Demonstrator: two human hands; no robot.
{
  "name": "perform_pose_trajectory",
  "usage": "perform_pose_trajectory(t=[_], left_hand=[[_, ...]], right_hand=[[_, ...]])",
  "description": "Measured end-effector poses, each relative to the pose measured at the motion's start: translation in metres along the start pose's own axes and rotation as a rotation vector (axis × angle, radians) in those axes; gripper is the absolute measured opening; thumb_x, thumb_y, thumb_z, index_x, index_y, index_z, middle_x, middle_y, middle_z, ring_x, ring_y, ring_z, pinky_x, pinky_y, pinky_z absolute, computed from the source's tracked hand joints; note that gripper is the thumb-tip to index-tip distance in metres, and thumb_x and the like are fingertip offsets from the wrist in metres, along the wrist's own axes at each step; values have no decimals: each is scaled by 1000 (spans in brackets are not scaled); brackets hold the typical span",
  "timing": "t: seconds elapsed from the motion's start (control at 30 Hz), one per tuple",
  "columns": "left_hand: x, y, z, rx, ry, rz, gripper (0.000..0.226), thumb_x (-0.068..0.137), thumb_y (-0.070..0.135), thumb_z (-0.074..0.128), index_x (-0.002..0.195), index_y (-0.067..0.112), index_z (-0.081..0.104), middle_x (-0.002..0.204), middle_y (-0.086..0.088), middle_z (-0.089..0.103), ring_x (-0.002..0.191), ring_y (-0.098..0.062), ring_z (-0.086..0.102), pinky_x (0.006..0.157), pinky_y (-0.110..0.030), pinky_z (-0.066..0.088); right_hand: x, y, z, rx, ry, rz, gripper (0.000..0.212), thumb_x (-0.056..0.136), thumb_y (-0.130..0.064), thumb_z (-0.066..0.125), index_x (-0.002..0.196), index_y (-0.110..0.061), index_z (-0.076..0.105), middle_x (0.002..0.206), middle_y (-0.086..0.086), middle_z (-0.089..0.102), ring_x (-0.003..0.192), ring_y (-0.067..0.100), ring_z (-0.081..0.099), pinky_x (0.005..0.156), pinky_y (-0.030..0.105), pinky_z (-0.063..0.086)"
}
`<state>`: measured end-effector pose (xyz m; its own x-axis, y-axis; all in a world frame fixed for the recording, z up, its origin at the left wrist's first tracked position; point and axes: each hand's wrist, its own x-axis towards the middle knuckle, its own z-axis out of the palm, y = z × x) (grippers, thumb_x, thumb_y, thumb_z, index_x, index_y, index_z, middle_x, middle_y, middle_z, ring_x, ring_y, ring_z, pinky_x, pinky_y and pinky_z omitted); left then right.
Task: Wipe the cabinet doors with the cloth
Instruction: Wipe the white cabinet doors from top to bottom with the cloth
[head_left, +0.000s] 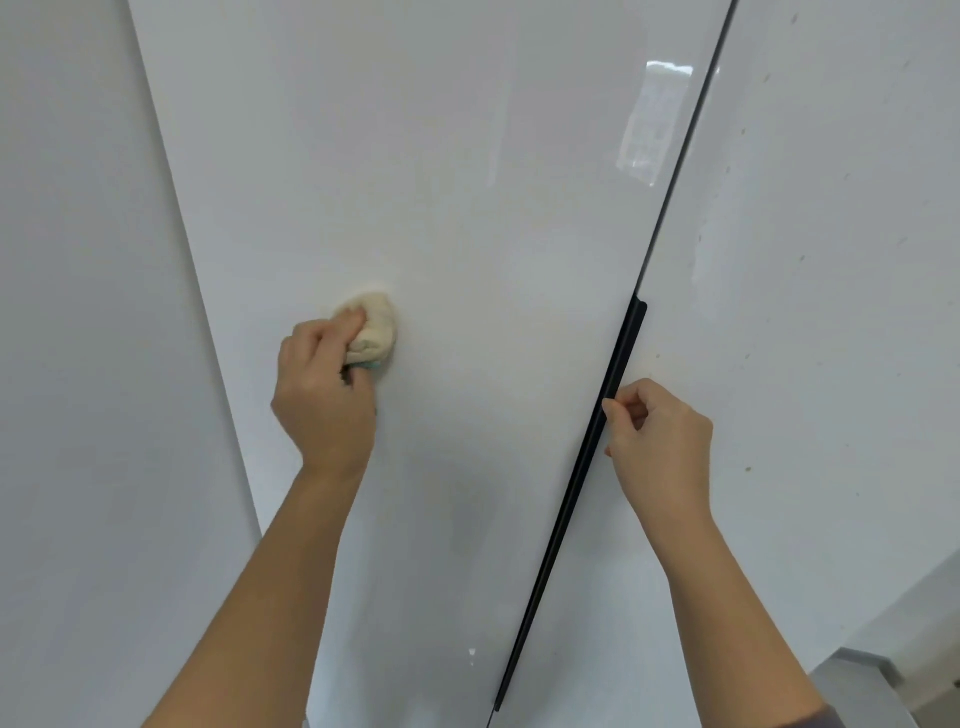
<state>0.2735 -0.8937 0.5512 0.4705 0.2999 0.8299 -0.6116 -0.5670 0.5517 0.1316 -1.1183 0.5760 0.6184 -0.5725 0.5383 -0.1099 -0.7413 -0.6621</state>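
Her left hand (322, 395) clutches a bunched cream cloth (371, 332) against the glossy cabinet door (467, 208); right hand (657, 441) pinches the black handle (597, 441). No readable writing.

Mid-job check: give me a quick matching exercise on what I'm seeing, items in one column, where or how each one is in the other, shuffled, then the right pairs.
Column one:
1. bunched cream cloth
2. long black door handle strip
3. right hand
4. glossy white right-side cabinet door

Column two:
A. dotted with small brown specks
B. runs along the edge between the two doors
C. pressed on the white middle door by the left hand
D. fingers curled at the handle strip

Pairs: 1-C, 2-B, 3-D, 4-A
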Motion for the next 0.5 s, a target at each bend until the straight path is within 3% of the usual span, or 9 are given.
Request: perform_pose_trajectory(t=[0.17, 0.23, 0.33, 0.43, 0.5], left_hand=[[-52, -1, 15, 36, -146, 461, 31, 80, -6, 64, 101, 13, 76, 97, -3, 71, 86, -26, 59, 61, -37, 52], [-51, 5, 14, -16, -169, 486, 30, 81, -8, 62, 100, 10, 76, 95, -5, 69, 86, -25, 56, 59, -39, 51], [-9, 46, 18, -136, -20, 460, 25, 87, -8, 61, 99, 7, 77, 96, -6, 67, 88, -26, 56, 66, -34, 51], [6, 90, 38, -214, -1, 601, 26, 98, 4, 53, 95, 7, 78, 91, -8, 72, 82, -28, 59, 68, -34, 50], [-22, 94, 54, -197, -57, 687, 21, 98, 9, 58, 95, 10, 79, 92, -3, 73, 83, -24, 59, 70, -34, 50]], right_hand=[[-1, 1, 1, 22, 8, -1, 12, 92, -12, 61, 81, -11, 64, 68, -1, 63, 64, 24, 64, 64, 35, 52], [-1, 2, 1, 37, 10, 2, 12, 92, -12, 61, 81, -11, 64, 69, -1, 63, 64, 24, 64, 64, 35, 52], [-1, 1, 1, 42, 6, 11, 12, 92, -13, 61, 81, -12, 64, 69, -1, 64, 64, 23, 64, 64, 36, 53], [-1, 2, 0, 50, 1, 20, 13, 92, -13, 61, 79, -13, 63, 67, -3, 63, 63, 22, 64, 63, 35, 52], [-2, 2, -1, 50, 2, 8, 13, 92, -14, 62, 79, -15, 64, 66, -5, 63, 62, 20, 63, 63, 36, 52]])
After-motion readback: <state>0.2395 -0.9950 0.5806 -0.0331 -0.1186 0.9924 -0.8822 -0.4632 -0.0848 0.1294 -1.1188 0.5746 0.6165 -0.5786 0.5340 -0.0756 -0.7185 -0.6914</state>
